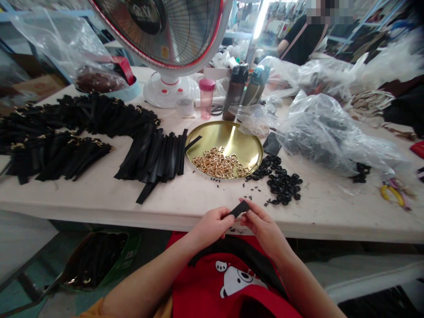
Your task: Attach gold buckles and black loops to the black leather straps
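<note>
A short black strap is stretched between my two hands at the table's front edge. My left hand pinches its near end, and my right hand has its fingers closed on the far end. Beyond them sits a round gold tray with a heap of small gold buckles in it. To the right of the tray lies a pile of small black rings. Many flat black straps lie in a row left of the tray, one tip resting over its rim.
Bundles of straps with gold fittings spread over the left. A fan, a pink cup and dark bottles stand behind. Plastic bags and yellow-handled pliers lie right. Below left is a green bin. A person is in the background.
</note>
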### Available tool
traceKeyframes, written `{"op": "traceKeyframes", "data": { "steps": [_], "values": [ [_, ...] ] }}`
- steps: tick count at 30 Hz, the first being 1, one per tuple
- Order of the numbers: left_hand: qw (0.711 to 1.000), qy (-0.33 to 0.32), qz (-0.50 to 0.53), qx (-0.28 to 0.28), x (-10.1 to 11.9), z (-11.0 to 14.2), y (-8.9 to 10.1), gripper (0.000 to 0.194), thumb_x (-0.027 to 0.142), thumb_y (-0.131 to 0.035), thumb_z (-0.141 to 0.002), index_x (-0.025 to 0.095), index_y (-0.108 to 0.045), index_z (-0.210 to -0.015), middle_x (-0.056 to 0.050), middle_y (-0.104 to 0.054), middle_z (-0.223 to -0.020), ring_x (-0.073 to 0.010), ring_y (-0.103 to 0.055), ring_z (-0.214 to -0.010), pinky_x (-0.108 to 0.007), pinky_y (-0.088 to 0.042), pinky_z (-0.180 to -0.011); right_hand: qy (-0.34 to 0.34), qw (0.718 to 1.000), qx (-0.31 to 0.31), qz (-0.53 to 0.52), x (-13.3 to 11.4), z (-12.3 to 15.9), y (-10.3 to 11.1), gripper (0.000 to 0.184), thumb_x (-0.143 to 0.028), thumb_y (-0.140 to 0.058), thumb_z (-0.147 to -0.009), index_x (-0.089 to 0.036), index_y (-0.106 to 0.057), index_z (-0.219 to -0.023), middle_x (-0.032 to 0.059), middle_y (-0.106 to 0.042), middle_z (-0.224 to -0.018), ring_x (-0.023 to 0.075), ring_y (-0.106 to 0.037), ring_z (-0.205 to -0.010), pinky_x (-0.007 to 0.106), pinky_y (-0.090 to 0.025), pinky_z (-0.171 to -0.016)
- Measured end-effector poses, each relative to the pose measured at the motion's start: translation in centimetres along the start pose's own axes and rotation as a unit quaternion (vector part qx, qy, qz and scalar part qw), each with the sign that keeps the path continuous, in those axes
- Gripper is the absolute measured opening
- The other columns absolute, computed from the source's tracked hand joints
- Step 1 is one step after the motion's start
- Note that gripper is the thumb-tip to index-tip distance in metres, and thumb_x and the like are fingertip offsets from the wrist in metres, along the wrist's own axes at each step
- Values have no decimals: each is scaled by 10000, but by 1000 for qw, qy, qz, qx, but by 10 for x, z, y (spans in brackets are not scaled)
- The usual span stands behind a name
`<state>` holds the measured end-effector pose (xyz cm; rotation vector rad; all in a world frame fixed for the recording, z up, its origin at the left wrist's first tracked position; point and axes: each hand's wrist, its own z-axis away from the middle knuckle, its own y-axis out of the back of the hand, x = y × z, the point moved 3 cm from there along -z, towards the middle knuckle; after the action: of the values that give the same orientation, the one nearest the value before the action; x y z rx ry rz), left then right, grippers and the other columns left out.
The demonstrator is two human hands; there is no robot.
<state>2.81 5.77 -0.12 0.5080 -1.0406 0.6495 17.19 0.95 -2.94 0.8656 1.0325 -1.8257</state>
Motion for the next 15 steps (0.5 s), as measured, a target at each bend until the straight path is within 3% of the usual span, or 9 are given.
{"op": "traceKeyframes", "data": {
  "steps": [3,8,12,15],
  "values": [
    [1000,-1,-27,-4,0,1,0,207,336,-413,-781,157,-509,-740,62,-427,-522,-77,-395,-444,-188,-297,-430,-8,1000,-9,5,-1,0,1,390,-328,-604,-741,-238,-575,-1119,-14,-597,-724,109,-525,-663,267,-449,-719],
    [999,-18,-26,27,-3,0,4,230,353,-396,-789,157,-516,-779,59,-413,-531,-83,-401,-459,-185,-311,-437,-16,1000,3,-14,-5,-2,1,344,-317,-632,-714,-242,-609,-1049,-3,-607,-846,91,-530,-647,248,-465,-669],
    [997,-14,-82,2,-7,1,3,244,340,-377,-790,156,-536,-767,51,-429,-544,-88,-413,-453,-193,-280,-429,-21,1000,2,14,-5,-1,1,382,-334,-631,-724,-241,-579,-1091,-19,-605,-762,82,-534,-620,226,-470,-639],
    [989,-40,-142,15,-6,5,1,246,321,-378,-791,160,-558,-743,35,-468,-576,-100,-438,-509,-198,-269,-458,-26,999,26,1,-3,-2,4,337,-337,-663,-694,-228,-608,-1008,-26,-608,-739,71,-530,-575,206,-472,-581]
  ]
}}
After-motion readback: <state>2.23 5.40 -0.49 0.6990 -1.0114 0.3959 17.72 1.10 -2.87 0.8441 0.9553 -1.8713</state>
